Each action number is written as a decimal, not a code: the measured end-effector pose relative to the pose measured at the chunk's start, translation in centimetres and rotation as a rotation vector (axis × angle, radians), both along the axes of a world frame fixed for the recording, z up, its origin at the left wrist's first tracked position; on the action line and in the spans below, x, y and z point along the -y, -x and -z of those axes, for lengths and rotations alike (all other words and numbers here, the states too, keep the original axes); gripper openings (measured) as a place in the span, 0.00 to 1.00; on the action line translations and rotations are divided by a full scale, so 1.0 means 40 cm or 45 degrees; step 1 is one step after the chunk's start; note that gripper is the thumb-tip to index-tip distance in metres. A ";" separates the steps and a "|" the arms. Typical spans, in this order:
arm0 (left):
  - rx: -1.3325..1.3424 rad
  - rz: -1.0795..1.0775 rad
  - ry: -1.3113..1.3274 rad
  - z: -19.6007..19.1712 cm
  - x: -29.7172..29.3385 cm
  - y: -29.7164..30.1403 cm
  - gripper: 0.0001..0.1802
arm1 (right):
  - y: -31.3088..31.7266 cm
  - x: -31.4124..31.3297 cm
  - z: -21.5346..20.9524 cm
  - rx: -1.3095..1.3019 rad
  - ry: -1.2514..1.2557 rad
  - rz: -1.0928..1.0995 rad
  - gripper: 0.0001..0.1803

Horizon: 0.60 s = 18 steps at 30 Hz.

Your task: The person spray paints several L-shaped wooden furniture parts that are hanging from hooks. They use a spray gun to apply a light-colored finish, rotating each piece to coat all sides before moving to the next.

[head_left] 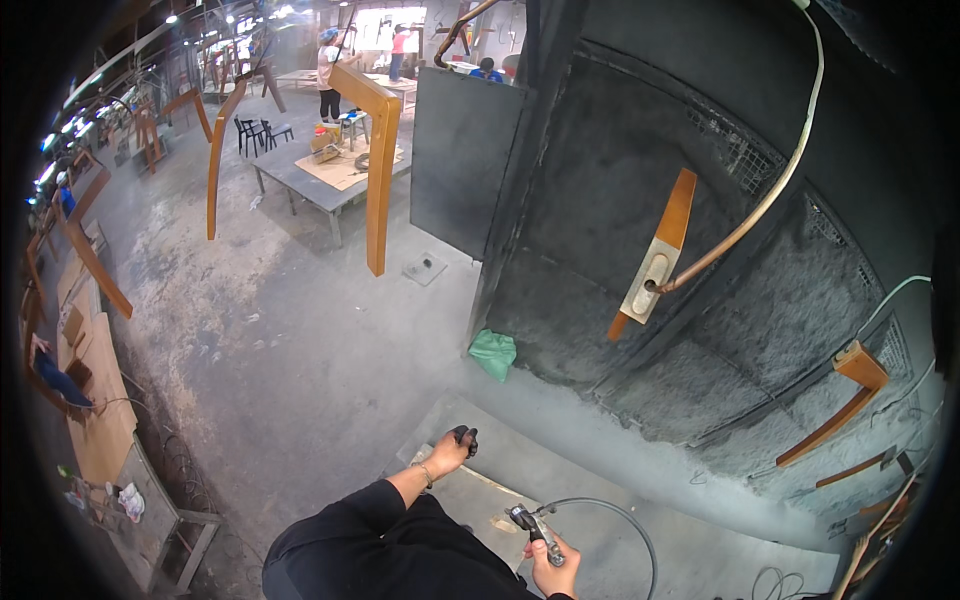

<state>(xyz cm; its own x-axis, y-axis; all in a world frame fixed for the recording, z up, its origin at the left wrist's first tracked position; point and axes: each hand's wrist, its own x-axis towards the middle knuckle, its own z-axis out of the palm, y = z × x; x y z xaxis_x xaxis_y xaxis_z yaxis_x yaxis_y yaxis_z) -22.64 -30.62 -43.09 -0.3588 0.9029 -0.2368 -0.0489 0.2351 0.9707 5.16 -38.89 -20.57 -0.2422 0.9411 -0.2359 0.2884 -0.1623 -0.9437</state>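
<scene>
My right hand (556, 573) is wrapped round the handle of a spray gun (538, 533), low in the middle of the head view. A dark hose (628, 515) curves away from the gun to the right. My left hand (452, 454) is out ahead of my body with the fingers curled. Its fingertips look black, and whatever they may hold is hidden. Beyond my hands, a tapered brown wooden piece with a pale block (655, 270) hangs from a copper-coloured hook. To the left of it hangs an angled brown wooden frame piece (380, 180), apart from both hands.
A dark, dust-coated spray booth wall (620, 180) rises at the right. More wooden frames (835, 420) hang there and along the left. A green bag (493, 354) lies at the booth's foot. A grey table (290, 175) stands farther back, near a standing person (328, 75).
</scene>
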 end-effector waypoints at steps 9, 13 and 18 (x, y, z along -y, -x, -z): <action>0.145 0.115 -0.050 0.002 -0.023 -0.006 0.05 | -0.003 0.005 0.024 -0.085 -0.048 0.082 0.08; 0.176 0.197 -0.099 0.005 -0.017 0.005 0.10 | -0.007 0.003 0.029 -0.065 -0.040 0.067 0.08; 0.104 0.185 -0.012 -0.033 -0.015 0.002 0.10 | -0.012 -0.003 0.029 -0.050 -0.030 0.023 0.08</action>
<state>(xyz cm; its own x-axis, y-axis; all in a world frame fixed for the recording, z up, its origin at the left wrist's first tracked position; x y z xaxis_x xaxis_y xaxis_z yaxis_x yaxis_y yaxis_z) -22.71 -30.01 -41.79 -0.2045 0.9462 -0.2508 -0.0940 0.2360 0.9672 5.65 -38.78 -21.73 -0.2335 0.9508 -0.2039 0.2480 -0.1445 -0.9579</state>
